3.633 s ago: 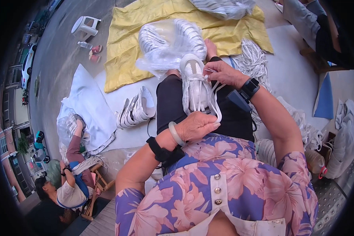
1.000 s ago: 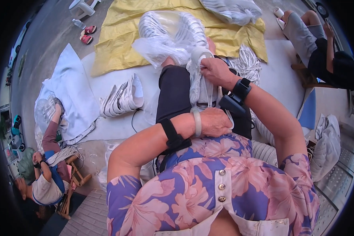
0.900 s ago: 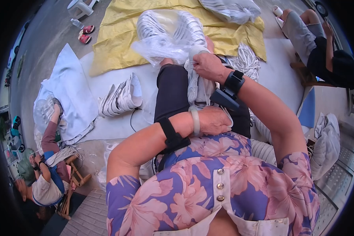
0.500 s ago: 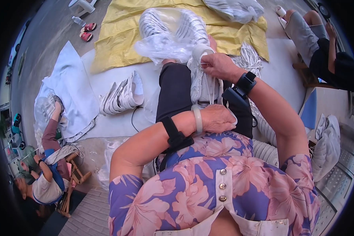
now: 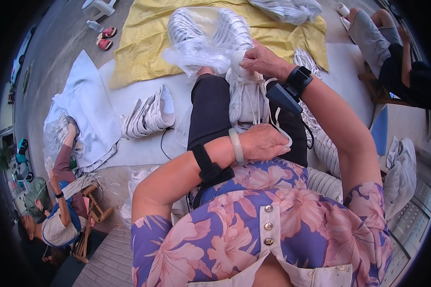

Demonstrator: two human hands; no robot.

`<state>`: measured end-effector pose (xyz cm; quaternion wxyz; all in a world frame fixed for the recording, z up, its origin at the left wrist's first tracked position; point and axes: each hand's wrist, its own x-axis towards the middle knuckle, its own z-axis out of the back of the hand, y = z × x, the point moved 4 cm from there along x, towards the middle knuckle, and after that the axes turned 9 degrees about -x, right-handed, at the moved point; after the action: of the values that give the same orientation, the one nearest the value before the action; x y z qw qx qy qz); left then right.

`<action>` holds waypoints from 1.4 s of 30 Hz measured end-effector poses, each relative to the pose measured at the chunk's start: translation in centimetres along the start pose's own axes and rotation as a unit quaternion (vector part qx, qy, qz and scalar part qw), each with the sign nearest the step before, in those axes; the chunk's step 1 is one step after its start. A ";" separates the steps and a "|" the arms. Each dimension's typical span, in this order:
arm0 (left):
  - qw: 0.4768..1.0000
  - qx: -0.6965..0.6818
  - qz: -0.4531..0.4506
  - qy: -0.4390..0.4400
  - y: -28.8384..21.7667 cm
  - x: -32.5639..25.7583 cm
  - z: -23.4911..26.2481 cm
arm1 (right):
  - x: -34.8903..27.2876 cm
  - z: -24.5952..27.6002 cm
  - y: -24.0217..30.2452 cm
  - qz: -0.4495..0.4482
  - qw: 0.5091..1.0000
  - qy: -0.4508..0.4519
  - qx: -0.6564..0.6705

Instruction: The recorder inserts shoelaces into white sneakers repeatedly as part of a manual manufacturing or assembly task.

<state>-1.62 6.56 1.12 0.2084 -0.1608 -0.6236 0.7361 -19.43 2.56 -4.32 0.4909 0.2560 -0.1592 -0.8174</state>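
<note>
A white lace-up shoe (image 5: 243, 105) lies lengthwise between my thighs, its laced opening facing up. At its far end, by the tongue, my right hand (image 5: 263, 60) is closed in a pinch on a thin white part; whether this is tongue or lace end is hard to tell. My left hand (image 5: 264, 143) is closed at the shoe's near end, close to my waist. A white shoelace (image 5: 278, 125) runs from the shoe's side down in a loop to its fingers.
Nested white shoe uppers (image 5: 148, 115) lie left on the pale sheet. Plastic-wrapped uppers (image 5: 232, 31) rest on a yellow sheet (image 5: 143, 48) ahead. White laces (image 5: 307, 64) lie beyond my right knee, stacked uppers (image 5: 323, 184) beside my right hip. Seated people (image 5: 62, 225) are at both sides.
My right hand has shifted slightly away from me and left along the shoe. My left hand stays nearly in place, with more lace loop showing beside it. The person at left has raised a hand.
</note>
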 end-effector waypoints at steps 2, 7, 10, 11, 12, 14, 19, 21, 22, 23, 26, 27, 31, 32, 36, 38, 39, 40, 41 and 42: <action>0.999 -0.037 0.018 -0.002 0.1 0.2 0.0 | -0.2 -0.1 -1.3 0.028 1.000 -0.008 -0.006; 0.993 -0.109 0.023 -0.049 -0.2 -0.2 0.4 | -1.9 -1.0 0.0 0.010 0.997 -0.048 -0.059; 0.963 -0.250 0.074 -0.064 -1.2 -0.4 1.7 | -2.2 -0.6 -0.2 -0.026 0.999 -0.021 -0.003; 0.944 -0.305 0.110 -0.058 -1.9 -0.3 2.0 | -2.2 -0.8 -0.3 -0.025 0.999 -0.024 0.001; 0.945 -0.303 0.112 -0.054 -3.1 0.0 2.0 | -2.2 -1.0 -0.8 -0.023 0.999 -0.040 0.015; 0.947 -0.316 -0.031 0.044 -7.4 0.5 1.4 | -2.3 -1.1 -0.9 -0.020 0.998 -0.057 0.032; 0.957 -0.273 -0.028 0.091 -8.7 0.9 -0.2 | -2.7 -1.1 -0.3 -0.019 0.998 -0.061 0.005; 0.965 -0.249 -0.018 0.078 -8.9 1.2 -0.2 | -3.1 -1.1 -0.6 -0.015 0.996 -0.084 0.020; 0.972 -0.227 -0.010 0.063 -8.9 1.3 -0.1 | -3.4 -1.0 -1.0 -0.011 0.994 -0.102 0.033; 0.966 -0.251 0.008 0.056 -9.0 1.4 -0.1 | -3.8 -1.0 -1.5 -0.012 0.994 -0.107 0.033; 0.993 -0.086 -0.077 -0.019 -8.9 1.4 0.4 | -5.7 -0.8 -2.3 0.003 0.981 -0.125 0.148; 0.993 -0.085 -0.076 -0.020 -9.0 1.2 0.7 | -6.8 -0.7 -2.2 -0.033 0.975 -0.077 0.204; 0.988 -0.020 -0.138 -0.061 -10.3 0.9 1.3 | -11.7 -2.4 -1.5 0.022 0.967 -0.094 0.234; 0.983 -0.031 -0.166 -0.076 -10.6 0.8 1.1 | -12.6 -2.9 -0.6 0.047 0.979 -0.090 0.179; 0.968 0.058 -0.231 -0.074 -11.1 1.6 -0.8 | -13.3 -4.4 1.2 0.172 0.954 -0.244 0.033; 0.967 0.061 -0.239 -0.062 -11.2 1.4 -1.4 | -12.7 -3.4 2.8 0.103 0.957 -0.269 0.019; 0.967 0.078 -0.232 -0.064 -11.5 1.0 -1.5 | -12.3 -3.4 3.6 0.099 0.954 -0.281 0.003; 0.967 0.095 -0.225 -0.065 -11.7 0.7 -1.5 | -12.4 -3.1 3.8 0.098 0.955 -0.281 0.004; 0.969 0.079 -0.225 -0.066 -11.9 0.2 -1.3 | -12.3 -3.1 4.1 0.120 0.972 -0.197 0.035; 0.969 0.078 -0.224 -0.067 -12.1 -0.5 -0.9 | -12.5 -3.3 4.6 0.141 0.982 -0.109 0.066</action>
<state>0.56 8.65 12.87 0.3375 0.0494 -0.5968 0.7263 -9.37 11.41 -1.36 0.5630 0.1718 -0.2997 -0.7508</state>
